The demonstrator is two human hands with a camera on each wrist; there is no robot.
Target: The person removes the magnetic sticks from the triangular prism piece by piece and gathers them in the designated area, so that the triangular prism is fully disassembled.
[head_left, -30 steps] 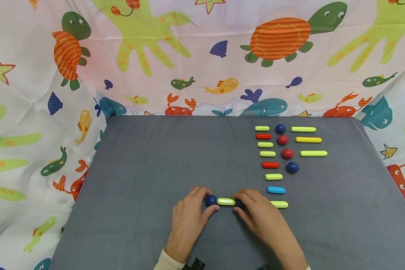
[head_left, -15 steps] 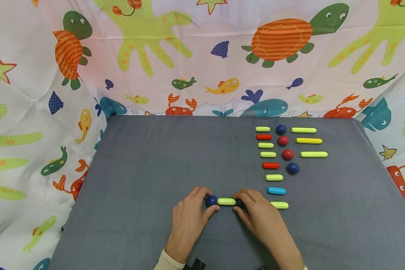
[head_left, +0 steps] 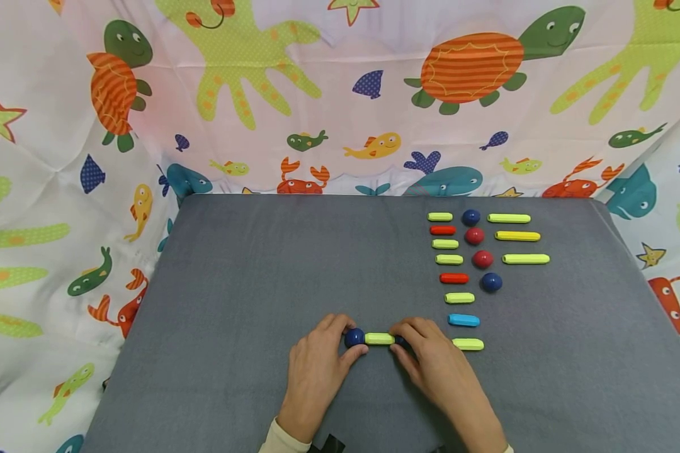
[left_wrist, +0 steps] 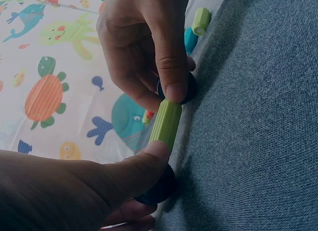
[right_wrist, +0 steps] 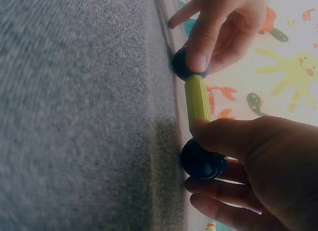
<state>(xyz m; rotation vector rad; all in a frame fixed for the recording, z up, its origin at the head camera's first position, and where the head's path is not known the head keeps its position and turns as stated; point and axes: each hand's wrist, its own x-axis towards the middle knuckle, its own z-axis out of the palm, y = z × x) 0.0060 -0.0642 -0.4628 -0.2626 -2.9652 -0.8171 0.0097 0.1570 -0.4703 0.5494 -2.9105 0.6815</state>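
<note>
Near the front middle of the grey table, a short lime-green rod [head_left: 379, 339] lies between two dark blue balls, touching both. My left hand [head_left: 316, 371] grips the left blue ball [head_left: 354, 338] between thumb and fingers. On the other end, my right hand [head_left: 433, 355] holds the right blue ball [right_wrist: 201, 161], which its fingers mostly cover in the head view. Both thumbs reach onto the ends of the green rod [left_wrist: 166, 122], as the wrist views show. Just beyond the right hand lies another lime-green rod [head_left: 469, 344], partly hidden by it.
Right of the hands runs a column of short rods, among them a blue rod [head_left: 463, 320] and a red rod [head_left: 454, 278]. Beside it sit red and blue balls, such as a blue ball [head_left: 491, 282], and longer rods like a yellow rod [head_left: 517, 236]. A patterned curtain [head_left: 340, 94] hangs behind.
</note>
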